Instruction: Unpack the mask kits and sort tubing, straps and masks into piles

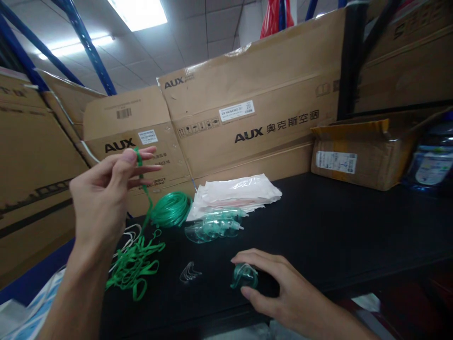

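My left hand (106, 189) is raised, with thumb and index finger pinched on a green elastic strap (149, 210); its other fingers point outward. The strap hangs down to a tangled pile of green straps (134, 267) on the black tabletop. At the front, my right hand (279, 288) curls its thumb and fingers around a clear green oxygen mask (245, 276) resting on the table. Several similar masks (215, 226) with pale connectors lie nested together farther back. Between the hands is a small group of thin bent metal strips (190, 273).
A coil of green tubing (171, 208) lies behind the straps, beside a stack of white plastic packages (237, 191). Large AUX cartons (255, 104) stand along the back. At right are an opened cardboard box (354, 156) and a bottle of blue liquid (432, 156).
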`<act>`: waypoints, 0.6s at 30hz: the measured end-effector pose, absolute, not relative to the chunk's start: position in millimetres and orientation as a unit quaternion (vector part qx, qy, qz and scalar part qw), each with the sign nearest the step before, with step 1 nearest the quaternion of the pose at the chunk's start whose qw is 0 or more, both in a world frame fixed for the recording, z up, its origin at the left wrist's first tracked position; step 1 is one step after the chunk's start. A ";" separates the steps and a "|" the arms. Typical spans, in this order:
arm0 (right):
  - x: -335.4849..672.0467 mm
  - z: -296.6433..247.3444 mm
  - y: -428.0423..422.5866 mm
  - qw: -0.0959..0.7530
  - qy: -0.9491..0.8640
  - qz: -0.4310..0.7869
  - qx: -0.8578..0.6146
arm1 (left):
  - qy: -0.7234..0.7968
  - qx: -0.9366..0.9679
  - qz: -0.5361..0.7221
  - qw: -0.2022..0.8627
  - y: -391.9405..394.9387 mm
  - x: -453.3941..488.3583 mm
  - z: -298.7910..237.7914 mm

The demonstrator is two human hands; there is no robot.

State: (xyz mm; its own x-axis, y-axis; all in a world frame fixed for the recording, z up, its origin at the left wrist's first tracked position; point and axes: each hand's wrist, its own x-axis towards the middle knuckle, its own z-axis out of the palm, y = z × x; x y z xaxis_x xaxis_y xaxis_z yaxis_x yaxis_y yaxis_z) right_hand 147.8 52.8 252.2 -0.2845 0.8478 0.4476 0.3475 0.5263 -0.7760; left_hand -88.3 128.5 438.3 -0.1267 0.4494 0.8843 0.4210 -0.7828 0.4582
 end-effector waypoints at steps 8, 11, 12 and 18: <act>148.5 256.4 50.8 0.462 -0.751 0.285 -0.377 | 0.243 0.740 0.623 0.065 131.5 -64.1 443.5; 147.7 255.8 49.8 0.479 -0.742 0.283 -0.373 | 0.270 0.744 0.586 0.175 127.1 -59.4 414.8; 147.5 256.1 49.3 0.487 -0.736 0.281 -0.376 | 0.293 0.746 0.561 0.209 124.8 -57.7 401.8; 155.0 266.3 51.3 0.561 -0.642 0.374 -0.366 | 0.379 0.769 0.384 0.342 108.3 -44.4 323.8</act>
State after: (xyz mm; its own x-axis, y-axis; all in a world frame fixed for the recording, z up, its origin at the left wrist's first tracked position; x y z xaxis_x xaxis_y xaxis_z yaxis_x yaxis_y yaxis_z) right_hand 155.0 51.3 266.3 -0.1036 0.8891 0.4458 0.0498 0.4522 -0.8905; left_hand -44.4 108.3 323.8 0.4169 0.8461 0.3321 0.3207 -0.4788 0.8173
